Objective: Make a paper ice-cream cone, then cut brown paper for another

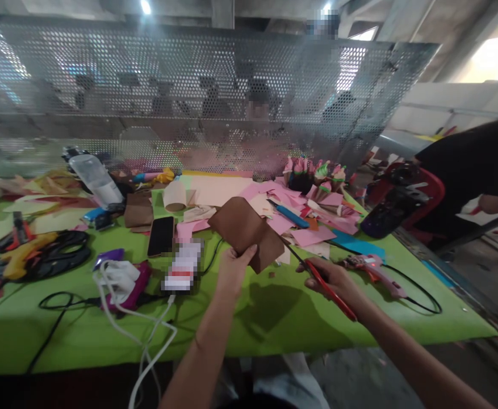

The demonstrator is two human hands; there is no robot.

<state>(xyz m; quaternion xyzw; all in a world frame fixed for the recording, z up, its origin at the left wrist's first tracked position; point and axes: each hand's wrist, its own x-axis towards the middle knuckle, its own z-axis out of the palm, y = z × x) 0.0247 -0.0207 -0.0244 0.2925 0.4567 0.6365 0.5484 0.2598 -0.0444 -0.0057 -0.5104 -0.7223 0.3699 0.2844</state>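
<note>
A folded or layered piece of brown sheet material, like paper or felt (242,227), is pinched in my left hand (235,264) above the green tabletop. My right hand (331,278) grips scissors with red handles (329,289). Their dark blades (293,250) point up and left and meet the brown sheet's right edge. Whether the blades are spread there I cannot tell. A tiny brown scrap (271,274) lies on the table below the sheet.
Pink paper pieces (283,196) and a blue cutter (291,216) lie behind. A pink glue gun (380,272) rests at right, a yellow one (27,255) at left. White cables (146,341), a dark phone (160,236) and bottles (97,182) stand or lie around. A person (478,165) is at right.
</note>
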